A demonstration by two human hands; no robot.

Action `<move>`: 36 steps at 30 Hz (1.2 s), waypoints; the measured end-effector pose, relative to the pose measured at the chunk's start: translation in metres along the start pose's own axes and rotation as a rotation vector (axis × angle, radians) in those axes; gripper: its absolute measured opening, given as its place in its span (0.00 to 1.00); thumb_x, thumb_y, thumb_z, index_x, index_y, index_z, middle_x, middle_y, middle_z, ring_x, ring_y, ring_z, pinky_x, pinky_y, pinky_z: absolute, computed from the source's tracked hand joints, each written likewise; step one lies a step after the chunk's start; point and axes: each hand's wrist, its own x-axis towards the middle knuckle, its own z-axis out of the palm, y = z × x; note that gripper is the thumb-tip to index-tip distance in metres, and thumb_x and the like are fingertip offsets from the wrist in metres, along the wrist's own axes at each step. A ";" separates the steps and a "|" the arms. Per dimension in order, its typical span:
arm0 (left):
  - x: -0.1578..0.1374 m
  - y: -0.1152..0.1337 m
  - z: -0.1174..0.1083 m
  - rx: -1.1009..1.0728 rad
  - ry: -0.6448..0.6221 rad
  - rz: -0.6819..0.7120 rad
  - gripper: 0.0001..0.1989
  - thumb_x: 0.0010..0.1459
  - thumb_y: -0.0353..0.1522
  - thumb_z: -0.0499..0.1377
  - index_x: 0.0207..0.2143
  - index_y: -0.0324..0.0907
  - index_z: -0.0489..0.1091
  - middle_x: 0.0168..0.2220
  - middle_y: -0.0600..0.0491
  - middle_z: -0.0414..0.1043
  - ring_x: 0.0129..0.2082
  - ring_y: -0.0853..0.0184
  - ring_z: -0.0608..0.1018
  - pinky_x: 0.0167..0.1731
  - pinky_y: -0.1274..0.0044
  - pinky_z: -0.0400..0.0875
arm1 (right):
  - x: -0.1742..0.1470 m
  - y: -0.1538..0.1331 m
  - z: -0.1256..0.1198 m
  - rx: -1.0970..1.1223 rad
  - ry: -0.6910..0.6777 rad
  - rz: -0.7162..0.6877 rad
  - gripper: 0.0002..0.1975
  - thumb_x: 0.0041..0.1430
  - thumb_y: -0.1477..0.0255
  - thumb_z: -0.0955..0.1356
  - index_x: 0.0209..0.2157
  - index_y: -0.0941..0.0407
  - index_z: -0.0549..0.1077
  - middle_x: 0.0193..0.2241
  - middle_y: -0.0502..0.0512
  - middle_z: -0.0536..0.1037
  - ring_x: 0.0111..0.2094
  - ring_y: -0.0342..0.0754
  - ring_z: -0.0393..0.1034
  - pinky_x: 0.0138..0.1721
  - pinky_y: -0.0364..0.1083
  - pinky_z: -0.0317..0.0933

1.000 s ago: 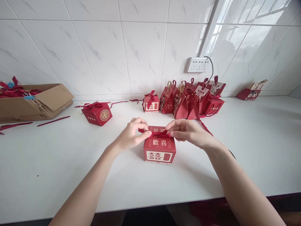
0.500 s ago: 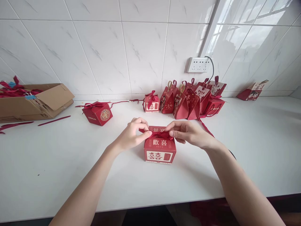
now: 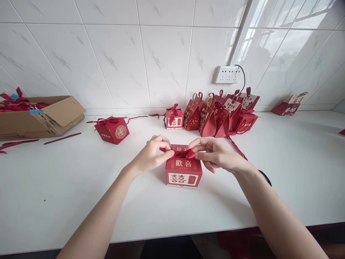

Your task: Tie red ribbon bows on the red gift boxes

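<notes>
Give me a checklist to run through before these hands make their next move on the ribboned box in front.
1. Front box standing upright on the white table: ok.
2. Left hand has its grip on the ribbon: ok, thumb and finger pinch its left side.
3. Right hand has its grip on the ribbon: cannot tell; fingertips are at the right loop, but a firm pinch is not certain.
4. Knot tight: cannot tell, too small to judge.
5. Front box apart from the gold-patterned box at far left: ok.
</notes>
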 end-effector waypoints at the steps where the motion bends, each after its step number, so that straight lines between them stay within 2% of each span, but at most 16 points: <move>1: 0.000 0.000 0.000 0.001 0.000 -0.001 0.13 0.54 0.38 0.54 0.21 0.42 0.64 0.39 0.53 0.67 0.48 0.59 0.66 0.51 0.64 0.59 | 0.000 0.001 -0.001 -0.008 0.000 -0.003 0.13 0.54 0.63 0.68 0.39 0.57 0.71 0.27 0.51 0.75 0.12 0.34 0.57 0.12 0.39 0.38; 3: 0.000 0.000 0.000 0.004 -0.003 -0.003 0.12 0.54 0.38 0.55 0.21 0.42 0.64 0.39 0.53 0.67 0.48 0.59 0.66 0.51 0.64 0.58 | -0.001 0.004 -0.004 -0.069 0.031 -0.023 0.15 0.56 0.60 0.67 0.39 0.57 0.72 0.21 0.48 0.71 0.13 0.35 0.56 0.14 0.39 0.42; 4: 0.000 0.000 0.000 0.005 -0.005 -0.002 0.12 0.54 0.38 0.55 0.21 0.42 0.64 0.39 0.53 0.67 0.48 0.59 0.66 0.51 0.64 0.58 | 0.000 0.005 -0.006 -0.126 0.062 -0.042 0.16 0.55 0.59 0.67 0.38 0.57 0.72 0.21 0.48 0.70 0.14 0.35 0.56 0.15 0.40 0.44; 7: 0.000 0.000 -0.001 0.006 -0.008 0.002 0.12 0.54 0.38 0.54 0.21 0.42 0.64 0.39 0.53 0.67 0.48 0.60 0.66 0.51 0.64 0.58 | 0.000 0.008 -0.010 -0.341 0.148 -0.166 0.19 0.49 0.58 0.72 0.38 0.55 0.73 0.29 0.51 0.71 0.20 0.37 0.59 0.19 0.40 0.53; 9: 0.000 0.000 -0.001 0.005 -0.009 0.000 0.12 0.54 0.38 0.54 0.21 0.42 0.64 0.39 0.52 0.68 0.48 0.60 0.66 0.52 0.63 0.58 | 0.000 0.008 -0.011 -0.441 0.140 -0.290 0.21 0.45 0.58 0.74 0.40 0.53 0.74 0.33 0.52 0.70 0.25 0.39 0.60 0.22 0.41 0.56; 12: 0.000 0.001 -0.002 0.000 -0.013 0.000 0.13 0.54 0.39 0.54 0.21 0.42 0.64 0.39 0.52 0.68 0.47 0.59 0.66 0.51 0.63 0.59 | -0.001 0.007 -0.010 -0.488 0.069 -0.399 0.17 0.46 0.60 0.74 0.38 0.52 0.75 0.34 0.53 0.68 0.29 0.42 0.61 0.23 0.41 0.58; 16: -0.001 0.001 -0.003 -0.001 -0.023 0.007 0.13 0.54 0.39 0.54 0.21 0.42 0.64 0.38 0.52 0.68 0.47 0.59 0.66 0.51 0.63 0.59 | 0.001 0.010 -0.008 -0.502 0.093 -0.419 0.07 0.54 0.65 0.70 0.33 0.53 0.77 0.35 0.54 0.68 0.30 0.41 0.65 0.25 0.41 0.61; 22: 0.000 0.000 -0.004 0.007 -0.033 -0.011 0.13 0.54 0.39 0.54 0.20 0.42 0.63 0.39 0.52 0.68 0.48 0.58 0.66 0.52 0.62 0.58 | 0.002 0.012 -0.017 -0.508 0.035 -0.374 0.09 0.56 0.65 0.68 0.31 0.54 0.78 0.36 0.55 0.70 0.28 0.41 0.66 0.26 0.42 0.63; 25: 0.000 0.000 -0.003 0.004 -0.028 -0.003 0.13 0.54 0.38 0.54 0.20 0.42 0.62 0.39 0.52 0.67 0.48 0.58 0.66 0.50 0.63 0.59 | 0.000 0.010 -0.014 -0.584 0.131 -0.382 0.10 0.57 0.65 0.67 0.31 0.55 0.78 0.36 0.56 0.70 0.27 0.41 0.66 0.23 0.41 0.61; 29: 0.000 0.001 0.001 -0.009 0.001 0.027 0.14 0.55 0.39 0.53 0.20 0.42 0.62 0.37 0.53 0.68 0.47 0.60 0.66 0.49 0.66 0.60 | 0.003 0.012 0.005 -0.670 0.295 -0.616 0.08 0.59 0.70 0.65 0.35 0.55 0.76 0.39 0.58 0.68 0.35 0.45 0.67 0.28 0.43 0.64; 31: 0.001 0.001 0.002 -0.014 0.018 0.029 0.14 0.56 0.39 0.53 0.20 0.42 0.62 0.37 0.53 0.68 0.46 0.60 0.66 0.49 0.66 0.60 | 0.005 0.016 0.013 -0.728 0.335 -0.711 0.08 0.60 0.72 0.64 0.36 0.54 0.76 0.38 0.58 0.68 0.36 0.45 0.67 0.30 0.44 0.66; 36: 0.001 0.000 0.004 -0.010 0.024 0.021 0.14 0.56 0.40 0.53 0.21 0.43 0.63 0.38 0.53 0.69 0.46 0.60 0.67 0.50 0.66 0.60 | 0.009 0.022 0.019 -0.893 0.418 -0.706 0.09 0.62 0.72 0.63 0.37 0.54 0.76 0.38 0.58 0.69 0.32 0.45 0.68 0.28 0.45 0.65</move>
